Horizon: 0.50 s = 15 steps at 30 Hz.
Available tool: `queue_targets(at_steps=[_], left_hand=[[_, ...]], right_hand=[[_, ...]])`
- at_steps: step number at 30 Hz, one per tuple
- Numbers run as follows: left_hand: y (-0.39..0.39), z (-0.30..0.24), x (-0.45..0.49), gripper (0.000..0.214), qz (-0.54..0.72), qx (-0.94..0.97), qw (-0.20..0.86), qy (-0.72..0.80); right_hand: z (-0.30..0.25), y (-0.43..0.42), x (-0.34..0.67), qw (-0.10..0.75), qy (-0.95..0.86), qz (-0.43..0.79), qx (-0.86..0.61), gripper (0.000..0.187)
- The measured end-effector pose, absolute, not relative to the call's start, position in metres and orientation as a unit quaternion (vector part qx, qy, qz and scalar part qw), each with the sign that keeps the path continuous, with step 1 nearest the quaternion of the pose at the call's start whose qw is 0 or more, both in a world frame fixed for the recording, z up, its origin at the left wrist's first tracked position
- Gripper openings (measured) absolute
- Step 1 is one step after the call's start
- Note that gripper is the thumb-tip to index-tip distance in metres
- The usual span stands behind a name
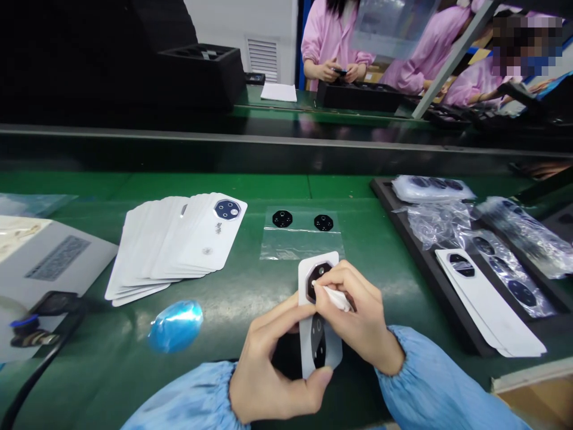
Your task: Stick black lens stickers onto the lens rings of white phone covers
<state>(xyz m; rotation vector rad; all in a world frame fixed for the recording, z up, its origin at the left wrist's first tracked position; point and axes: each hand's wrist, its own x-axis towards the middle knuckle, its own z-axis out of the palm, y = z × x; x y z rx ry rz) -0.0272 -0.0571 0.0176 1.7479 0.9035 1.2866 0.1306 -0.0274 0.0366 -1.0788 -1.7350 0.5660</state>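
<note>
My left hand [277, 358] is closed around the edges of a white phone back cover [305, 352], which is tilted up over the bench. Near the cover's top is a dark octagonal camera window [311, 288]. Lower on its face shows another dark lens shape [319, 343]; I cannot tell whether it is a separate piece or a reflection. Pinched in my right hand [358, 310] is a small white wad [336, 298], perhaps cloth or tissue, with its tip at the camera window. Just beyond the cover lies a clear plastic film [295, 243] bearing two black round lens covers [323, 223].
A fanned stack of white phone back covers [197, 245] lies left, near a shiny blue film piece [176, 326] and white box [49, 257]. At right, a black tray [416, 269] holds bagged lens parts [432, 188] and more covers [487, 304]. People in pink [329, 36] work behind.
</note>
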Motion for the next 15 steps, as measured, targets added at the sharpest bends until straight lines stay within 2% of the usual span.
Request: queue_targets(at_steps=[8,12,15], left_hand=[[-0.054,0.022,-0.031,0.042,0.498,0.576,0.575,0.300],[-0.053,0.025,-0.032,0.035,0.492,0.548,0.614,0.284],[-0.052,0.024,-0.032,0.036,0.488,0.563,0.599,0.293]], right_hand=[[0.046,-0.035,0.137,0.529,-0.687,0.245,-0.432,0.016],[0.049,-0.038,0.137,0.526,-0.686,0.239,-0.441,0.016],[0.051,-0.036,0.137,0.502,-0.699,0.239,-0.450,0.015]])
